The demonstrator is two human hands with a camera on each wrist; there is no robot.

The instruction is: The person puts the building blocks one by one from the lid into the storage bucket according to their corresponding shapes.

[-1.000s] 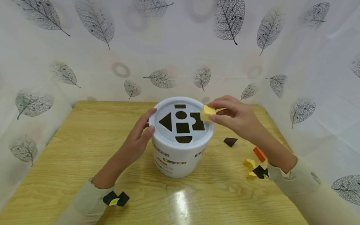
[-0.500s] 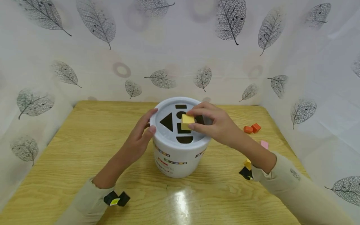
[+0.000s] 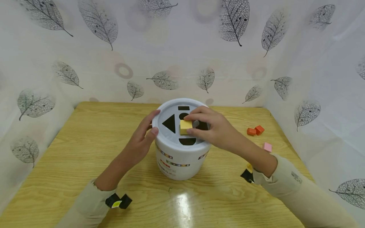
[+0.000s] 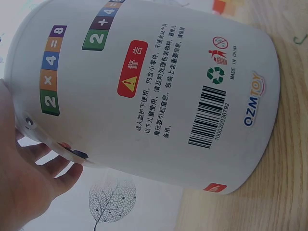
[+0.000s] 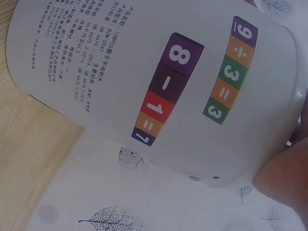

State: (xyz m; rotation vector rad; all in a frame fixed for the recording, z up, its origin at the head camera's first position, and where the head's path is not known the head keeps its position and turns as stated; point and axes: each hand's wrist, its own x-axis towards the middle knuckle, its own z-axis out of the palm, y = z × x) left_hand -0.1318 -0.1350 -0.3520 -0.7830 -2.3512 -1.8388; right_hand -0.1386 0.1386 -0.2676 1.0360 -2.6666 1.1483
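A white toy bucket (image 3: pixel 178 164) stands upright on the table, its lid (image 3: pixel 168 138) cut with shaped holes. My left hand (image 3: pixel 138 139) grips the left side of the lid's rim, thumb at the near side; in the left wrist view its fingers (image 4: pixel 57 168) curl by the rim. Between thumb and fingertips my right hand (image 3: pixel 214 126) pinches a yellow block (image 3: pixel 186 127) at the square hole in the lid's middle. How deep the block sits in the hole I cannot tell. Part of the right-hand cutout is covered by my right hand.
Two orange blocks (image 3: pixel 255 130) and a pink block (image 3: pixel 267 147) lie on the wooden table (image 3: pixel 94 136) at the right. A bit of yellow (image 3: pixel 249 167) shows beside the right sleeve (image 3: pixel 285 177). Leaf-patterned cloth (image 3: pixel 182 50) rises behind the table and at both sides.
My right hand has carried the yellow block left from the lid's right edge, then lowered it to the square hole. The left hand has stayed on the rim.
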